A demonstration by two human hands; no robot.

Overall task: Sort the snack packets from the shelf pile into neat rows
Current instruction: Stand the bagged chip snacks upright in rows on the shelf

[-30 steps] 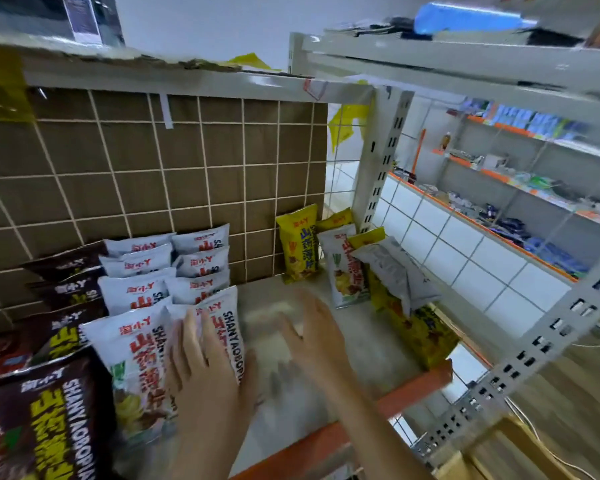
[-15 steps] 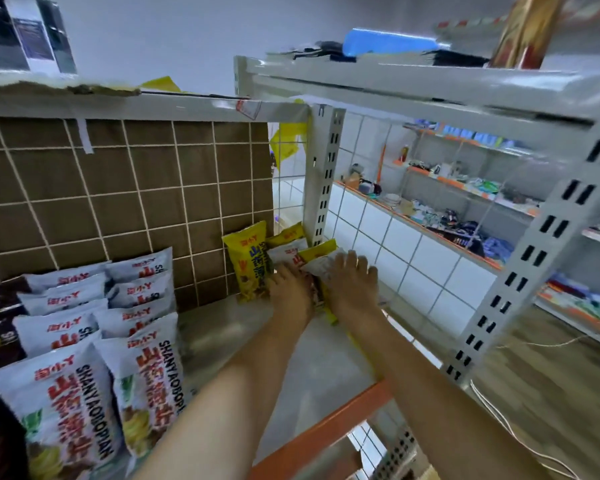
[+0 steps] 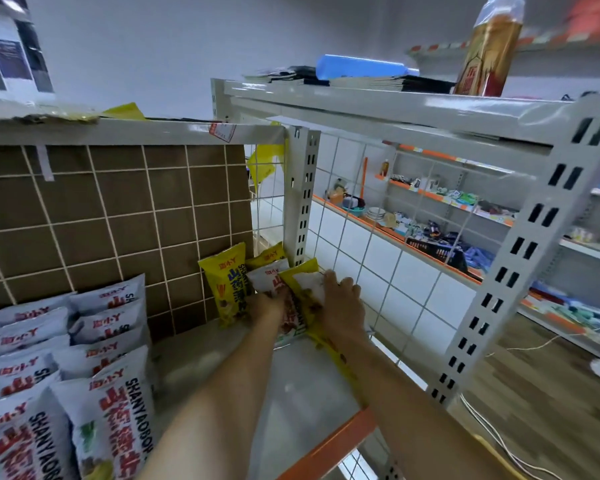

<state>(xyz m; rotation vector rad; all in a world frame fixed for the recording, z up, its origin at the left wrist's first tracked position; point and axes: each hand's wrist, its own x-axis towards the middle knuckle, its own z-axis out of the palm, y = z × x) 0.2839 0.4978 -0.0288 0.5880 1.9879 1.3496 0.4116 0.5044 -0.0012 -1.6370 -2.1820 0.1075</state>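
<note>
A pile of yellow and white snack packets [image 3: 293, 296] leans in the far right corner of the shelf. Both my arms reach into it. My left hand [image 3: 267, 304] is buried among the packets, its fingers hidden behind a white packet [image 3: 269, 277]. My right hand [image 3: 340, 299] lies on top of the pile, fingers curled over a white packet [image 3: 309, 282] that lies on a yellow one [image 3: 300, 271]. A yellow packet [image 3: 227, 282] stands upright to the left of the pile. Two neat rows of white packets [image 3: 94, 358] fill the left of the shelf.
The grey shelf board [image 3: 257, 393] has an orange front rail [image 3: 326, 448]. A white wire grid [image 3: 378, 271] closes the right side and a brown gridded panel [image 3: 118, 220] the back. Other stocked shelves [image 3: 447, 216] stand behind the grid.
Both hands left the white rows and reached to the corner pile. Since half a second ago the left hand has pushed deeper between the packets and the right hand has settled on top.
</note>
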